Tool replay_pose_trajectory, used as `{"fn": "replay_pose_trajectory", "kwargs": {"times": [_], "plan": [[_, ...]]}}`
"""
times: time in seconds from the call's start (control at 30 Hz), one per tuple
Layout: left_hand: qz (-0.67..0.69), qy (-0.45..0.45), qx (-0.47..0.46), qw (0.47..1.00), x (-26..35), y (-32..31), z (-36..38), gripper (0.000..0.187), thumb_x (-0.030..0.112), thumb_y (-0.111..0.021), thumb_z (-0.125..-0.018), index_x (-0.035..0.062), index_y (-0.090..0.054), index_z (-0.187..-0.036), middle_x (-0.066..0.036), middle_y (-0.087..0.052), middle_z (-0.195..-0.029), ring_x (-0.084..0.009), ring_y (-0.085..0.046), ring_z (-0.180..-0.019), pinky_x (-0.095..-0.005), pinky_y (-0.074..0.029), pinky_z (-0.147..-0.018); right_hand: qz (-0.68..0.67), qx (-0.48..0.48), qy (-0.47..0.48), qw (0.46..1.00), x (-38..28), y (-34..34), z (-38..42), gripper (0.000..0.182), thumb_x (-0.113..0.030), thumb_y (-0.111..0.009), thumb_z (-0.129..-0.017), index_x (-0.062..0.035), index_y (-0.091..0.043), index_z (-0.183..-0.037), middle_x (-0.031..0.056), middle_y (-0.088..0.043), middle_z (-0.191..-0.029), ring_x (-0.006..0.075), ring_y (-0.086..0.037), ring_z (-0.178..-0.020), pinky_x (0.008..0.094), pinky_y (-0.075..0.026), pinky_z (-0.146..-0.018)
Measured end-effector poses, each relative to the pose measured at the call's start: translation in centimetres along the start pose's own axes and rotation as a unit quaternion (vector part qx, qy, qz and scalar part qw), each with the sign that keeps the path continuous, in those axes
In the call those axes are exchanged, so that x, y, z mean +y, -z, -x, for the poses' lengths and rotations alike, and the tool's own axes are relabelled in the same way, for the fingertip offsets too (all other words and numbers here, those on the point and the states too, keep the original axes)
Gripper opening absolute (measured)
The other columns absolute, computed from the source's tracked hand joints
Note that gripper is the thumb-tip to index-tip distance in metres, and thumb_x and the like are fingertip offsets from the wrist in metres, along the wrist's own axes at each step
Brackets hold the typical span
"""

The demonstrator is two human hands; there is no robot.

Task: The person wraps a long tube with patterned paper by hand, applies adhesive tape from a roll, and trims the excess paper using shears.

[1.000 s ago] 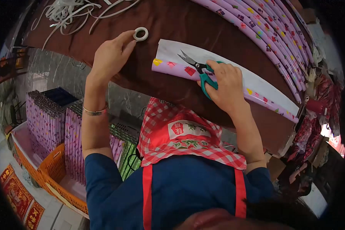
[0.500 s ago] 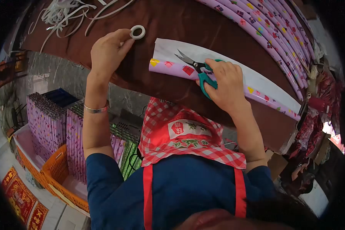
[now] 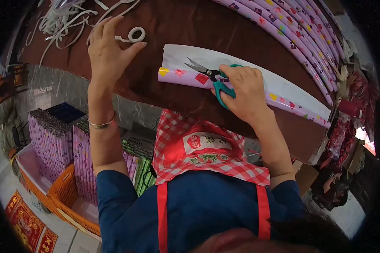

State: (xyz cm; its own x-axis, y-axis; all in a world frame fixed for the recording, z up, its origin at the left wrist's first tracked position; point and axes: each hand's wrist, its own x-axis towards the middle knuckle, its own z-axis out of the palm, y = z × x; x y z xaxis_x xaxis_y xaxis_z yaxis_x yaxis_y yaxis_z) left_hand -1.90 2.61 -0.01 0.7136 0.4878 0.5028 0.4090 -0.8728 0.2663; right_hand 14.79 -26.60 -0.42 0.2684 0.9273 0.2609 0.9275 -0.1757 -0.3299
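Observation:
My left hand (image 3: pixel 109 48) is open, thumb spread from the fingers, beside a small white tape roll (image 3: pixel 137 34) that lies on the brown cloth with a short strip sticking out to its left. My right hand (image 3: pixel 245 90) grips teal-handled scissors (image 3: pixel 224 90), their blades parted and pointing up-left. They lie over a partly rolled sheet of pink gift-patterned paper (image 3: pixel 179 76), whose white inner side (image 3: pixel 190 52) shows above the roll. The fingertips of my right hand are partly hidden by the handles.
Finished-looking pink rolls (image 3: pixel 278 36) lie at the upper right of the brown-covered table (image 3: pixel 156 90). White strips (image 3: pixel 69 27) are tangled at the upper left. Below left, orange baskets (image 3: pixel 65 185) hold upright pink rolls (image 3: pixel 50 143). Red plastic-wrapped items (image 3: pixel 359 95) are at the right.
My left hand has let go of the tape roll, moved slightly left and spread its fingers. The roll now rests on the cloth. My right hand keeps its hold on the scissors.

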Motion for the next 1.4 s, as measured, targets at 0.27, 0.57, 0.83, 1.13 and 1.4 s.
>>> {"fn": "replay_pose_trajectory", "kwargs": {"times": [0.27, 0.57, 0.83, 1.13, 1.4], "plan": [[0.169, -0.12, -0.107, 0.972, 6.6, -0.3, 3.7, 0.015, 0.014, -0.072, -0.081, 0.008, -0.068, -0.094, -0.004, -0.066, -0.112, -0.0267, -0.06, -0.106, -0.0409, -0.046, -0.086, -0.043, -0.005, 0.003, 0.999, 0.2, 0.0, 0.4, 0.057, -0.018, -0.077, -0.07, -0.0124, -0.058, -0.124, 0.0083, -0.061, -0.098, 0.0283, -0.057, -0.096, 0.0431, -0.039, -0.088], [0.132, -0.096, -0.113, 0.98, 5.7, -2.0, 4.6, 0.019, 0.024, -0.069, -0.085, 0.0092, -0.07, -0.097, -0.003, -0.066, -0.115, -0.0246, -0.059, -0.108, -0.0414, -0.044, -0.086, 0.019, -0.029, -0.088, 0.996, -0.6, 3.0, 0.3, 0.055, -0.018, -0.071, -0.08, -0.0054, -0.054, -0.131, 0.0151, -0.059, -0.104, 0.0338, -0.056, -0.101, 0.0457, -0.041, -0.091], [0.128, -0.093, -0.089, 0.983, 6.0, -2.1, 4.9, 0.021, 0.025, -0.071, -0.083, 0.0095, -0.071, -0.097, -0.004, -0.065, -0.114, -0.0255, -0.059, -0.107, -0.0419, -0.043, -0.086, 0.015, -0.161, -0.15, 0.975, -2.0, 5.2, -2.1, 0.057, -0.012, -0.068, -0.08, -0.0039, -0.053, -0.134, 0.0157, -0.06, -0.1, 0.0334, -0.057, -0.097, 0.0439, -0.045, -0.084], [0.101, -0.078, -0.084, 0.988, 6.1, -1.8, 4.9, 0.023, 0.031, -0.068, -0.085, 0.0171, -0.072, -0.101, -0.006, -0.06, -0.114, -0.0254, -0.054, -0.107, -0.0415, -0.039, -0.085, 0.052, -0.078, -0.056, 0.994, -1.8, 4.5, -2.6, 0.047, -0.019, -0.069, -0.082, -0.0048, -0.059, -0.126, 0.0133, -0.058, -0.094, 0.031, -0.058, -0.09, 0.0429, -0.046, -0.077], [0.034, -0.161, -0.148, 0.975, 5.4, -1.4, 3.2, 0.035, 0.038, -0.059, -0.085, 0.0207, -0.07, -0.112, -0.008, -0.057, -0.117, -0.024, -0.052, -0.109, -0.0458, -0.036, -0.086, 0.052, -0.103, -0.088, 0.989, -1.3, 4.8, -1.4, 0.051, -0.018, -0.066, -0.085, 0.0008, -0.055, -0.131, 0.0174, -0.058, -0.1, 0.0337, -0.057, -0.092, 0.0424, -0.046, -0.081]]}}
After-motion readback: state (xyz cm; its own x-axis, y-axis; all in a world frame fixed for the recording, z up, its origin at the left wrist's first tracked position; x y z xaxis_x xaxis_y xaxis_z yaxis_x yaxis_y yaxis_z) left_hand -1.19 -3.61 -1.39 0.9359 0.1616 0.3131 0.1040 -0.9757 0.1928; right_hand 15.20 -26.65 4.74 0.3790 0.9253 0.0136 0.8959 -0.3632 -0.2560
